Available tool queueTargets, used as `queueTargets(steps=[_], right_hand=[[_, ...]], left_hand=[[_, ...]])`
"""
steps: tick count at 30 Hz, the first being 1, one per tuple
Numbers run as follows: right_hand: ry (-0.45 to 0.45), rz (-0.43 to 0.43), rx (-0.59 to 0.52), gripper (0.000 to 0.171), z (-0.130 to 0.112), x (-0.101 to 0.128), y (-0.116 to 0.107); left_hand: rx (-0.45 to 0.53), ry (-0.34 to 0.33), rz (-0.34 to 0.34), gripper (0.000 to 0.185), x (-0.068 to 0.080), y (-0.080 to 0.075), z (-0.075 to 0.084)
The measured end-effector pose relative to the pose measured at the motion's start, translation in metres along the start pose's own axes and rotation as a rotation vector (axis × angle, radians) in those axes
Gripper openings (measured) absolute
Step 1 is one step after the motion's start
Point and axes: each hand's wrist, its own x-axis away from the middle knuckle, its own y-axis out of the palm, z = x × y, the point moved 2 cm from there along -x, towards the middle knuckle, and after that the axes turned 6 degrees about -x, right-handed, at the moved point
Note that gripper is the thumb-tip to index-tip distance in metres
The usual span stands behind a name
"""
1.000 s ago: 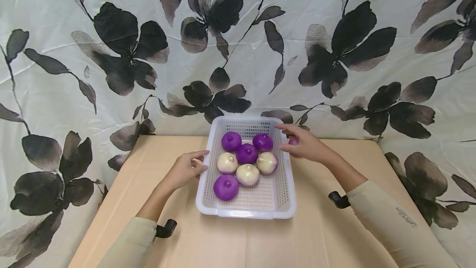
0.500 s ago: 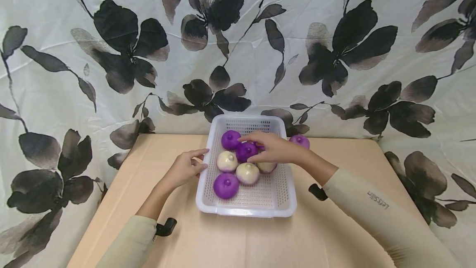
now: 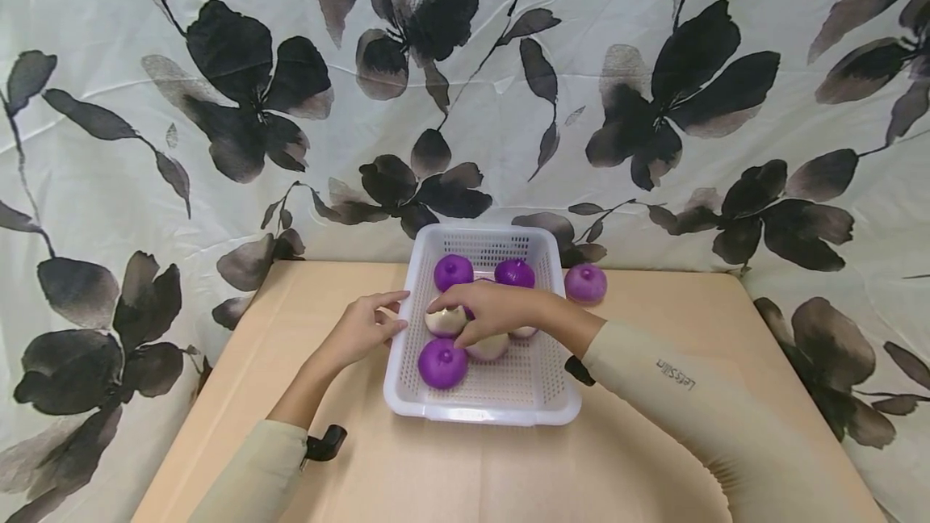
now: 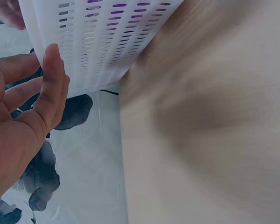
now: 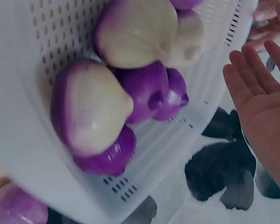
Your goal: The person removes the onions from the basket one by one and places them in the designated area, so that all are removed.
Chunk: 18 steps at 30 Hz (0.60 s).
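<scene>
**Right hand reached into the basket of onions**

The right hand (image 3: pixel 488 311) lay over the middle of the white basket (image 3: pixel 483 412), palm down, fingers stretched out to the left and gently bent over a pale onion (image 3: pixel 444 321). Whether the fingertips actually gripped that onion could not be told; the wrist view showed the palm (image 5: pixel 263 109) flat and the fingers straight, with nothing in it. The left hand (image 3: pixel 361 331) rested on the worktop (image 3: pixel 450 466) at the basket's left wall, fingers relaxed, thumb and forefinger touching the rim, holding nothing.

Inside the basket, two purple onions sat at the far end, one on the left (image 3: pixel 454 272) and one on the right (image 3: pixel 514 273). Another purple onion (image 3: pixel 441 363) lay nearest the person, with a second pale one (image 3: pixel 488 348) just beside it, partly under the right hand. One more purple onion (image 3: pixel 585 282) stood outside on the worktop, just right of the basket's far corner. A cloth printed with dark leaves (image 3: pixel 240 95) hung behind.
</scene>
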Motion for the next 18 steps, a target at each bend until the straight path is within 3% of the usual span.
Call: queueTargets(steps=[8,18], right_hand=[[0.059,-0.146,-0.023,0.072,0.004,-0.017,0.024],[0.102,-0.2,0.031,0.073,0.011,-0.022,0.036]], left_hand=[[-0.013,0.004,0.004,0.055,0.002,-0.002,0.0],[-0.007,0.009,-0.008,0.055,0.0,0.0,0.0]])
